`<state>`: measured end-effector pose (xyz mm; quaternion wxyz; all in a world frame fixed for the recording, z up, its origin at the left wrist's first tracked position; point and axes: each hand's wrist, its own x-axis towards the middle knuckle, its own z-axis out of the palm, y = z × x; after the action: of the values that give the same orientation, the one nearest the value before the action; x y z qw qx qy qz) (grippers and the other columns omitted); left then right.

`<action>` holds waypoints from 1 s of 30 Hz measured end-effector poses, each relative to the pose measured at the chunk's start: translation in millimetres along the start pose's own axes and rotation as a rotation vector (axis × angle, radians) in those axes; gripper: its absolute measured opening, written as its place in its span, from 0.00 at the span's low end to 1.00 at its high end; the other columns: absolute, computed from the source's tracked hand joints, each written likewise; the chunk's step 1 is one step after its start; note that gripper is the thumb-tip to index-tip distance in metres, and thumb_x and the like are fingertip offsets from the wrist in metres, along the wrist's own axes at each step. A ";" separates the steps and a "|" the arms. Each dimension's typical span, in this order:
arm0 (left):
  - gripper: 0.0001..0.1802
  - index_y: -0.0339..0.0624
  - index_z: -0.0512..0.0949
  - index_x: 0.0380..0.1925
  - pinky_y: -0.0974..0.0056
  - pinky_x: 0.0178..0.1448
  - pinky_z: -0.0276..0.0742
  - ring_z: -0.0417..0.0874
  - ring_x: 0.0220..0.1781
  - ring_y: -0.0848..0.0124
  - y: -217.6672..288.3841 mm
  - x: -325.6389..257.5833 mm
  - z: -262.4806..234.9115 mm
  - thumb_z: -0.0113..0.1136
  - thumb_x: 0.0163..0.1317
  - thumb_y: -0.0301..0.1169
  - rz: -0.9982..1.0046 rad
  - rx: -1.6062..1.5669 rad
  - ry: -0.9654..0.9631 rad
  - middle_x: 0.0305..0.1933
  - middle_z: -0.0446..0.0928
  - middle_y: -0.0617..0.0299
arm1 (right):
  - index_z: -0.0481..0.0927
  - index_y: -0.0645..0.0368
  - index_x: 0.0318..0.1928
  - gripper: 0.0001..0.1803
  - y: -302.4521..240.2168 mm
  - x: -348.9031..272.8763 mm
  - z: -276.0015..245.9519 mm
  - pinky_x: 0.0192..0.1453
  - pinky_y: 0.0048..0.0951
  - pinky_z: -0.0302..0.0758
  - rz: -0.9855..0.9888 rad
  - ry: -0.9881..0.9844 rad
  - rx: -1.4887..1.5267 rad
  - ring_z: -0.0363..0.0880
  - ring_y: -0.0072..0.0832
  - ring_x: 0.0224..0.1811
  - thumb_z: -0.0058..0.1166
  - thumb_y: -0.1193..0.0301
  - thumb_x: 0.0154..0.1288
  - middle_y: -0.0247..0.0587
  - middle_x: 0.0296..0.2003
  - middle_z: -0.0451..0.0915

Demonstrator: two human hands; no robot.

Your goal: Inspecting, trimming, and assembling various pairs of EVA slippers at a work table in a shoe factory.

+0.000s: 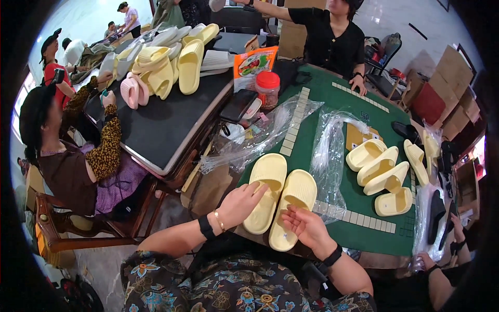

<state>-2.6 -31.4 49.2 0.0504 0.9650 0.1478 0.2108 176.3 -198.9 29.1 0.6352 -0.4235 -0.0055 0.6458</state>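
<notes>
Two pale yellow slide slippers lie side by side at the near edge of the green table, toes pointing away from me. My left hand (243, 205) rests with fingers stretched out across the left slipper (270, 169), by its strap opening; its thumb is hard to see. Over the right slipper (303, 190), my right hand (311, 224) has its palm turned partly up and its fingers loosely bent and apart, beside the strap opening. Neither hand grips anything that I can see. Clear plastic bags (327, 166) lie just past the pair.
More yellow slippers (382, 166) stand on the green table (358, 236) at right, near rows of tiles (356, 219). A red-lidded jar (267, 89) and a dark phone (238, 106) sit beyond. On the black table (156, 127) slippers are piled; people sit left, right and across.
</notes>
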 end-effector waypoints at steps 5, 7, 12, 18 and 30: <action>0.21 0.41 0.75 0.49 0.65 0.42 0.77 0.80 0.41 0.66 -0.6 -17.8 12.4 0.59 0.53 0.29 0.173 -0.115 -0.055 0.43 0.77 0.60 | 0.63 0.70 0.60 0.21 0.2 -3.0 1.5 0.57 0.36 0.76 -0.065 -0.013 0.044 0.77 0.39 0.53 0.43 0.75 0.70 0.54 0.52 0.74; 0.22 0.42 0.75 0.49 0.64 0.44 0.77 0.79 0.43 0.67 -2.3 -15.5 24.7 0.62 0.51 0.32 0.219 -0.156 -0.124 0.45 0.77 0.61 | 0.62 0.70 0.61 0.22 -0.6 -4.0 1.9 0.57 0.36 0.76 -0.081 -0.019 0.025 0.76 0.39 0.54 0.43 0.75 0.70 0.54 0.52 0.74; 0.22 0.40 0.74 0.51 0.61 0.52 0.75 0.78 0.54 0.60 -2.3 -0.9 22.6 0.60 0.54 0.31 0.018 -0.038 -0.001 0.50 0.77 0.57 | 0.69 0.70 0.57 0.18 -8.6 -14.4 17.8 0.48 0.30 0.78 -0.227 0.042 -0.350 0.80 0.32 0.43 0.47 0.75 0.69 0.49 0.48 0.78; 0.18 0.35 0.72 0.50 0.57 0.44 0.78 0.82 0.41 0.58 14.4 13.5 28.7 0.47 0.60 0.26 -0.038 -0.231 -0.239 0.38 0.79 0.50 | 0.80 0.65 0.40 0.09 -27.4 -19.7 -10.4 0.37 0.23 0.74 -0.867 0.312 -0.837 0.76 0.21 0.32 0.49 0.75 0.65 0.34 0.30 0.79; 0.19 0.34 0.72 0.52 0.59 0.54 0.73 0.77 0.50 0.59 32.6 -37.7 28.3 0.46 0.62 0.29 0.015 -0.121 0.087 0.46 0.75 0.51 | 0.75 0.61 0.56 0.20 -21.5 2.8 0.0 0.62 0.46 0.65 -1.009 0.116 -1.829 0.71 0.52 0.56 0.52 0.68 0.64 0.55 0.54 0.75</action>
<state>-14.7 -74.9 13.9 0.1007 0.9511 0.1295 0.2616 194.2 -192.5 39.3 0.2677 -0.7215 -0.6377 0.0339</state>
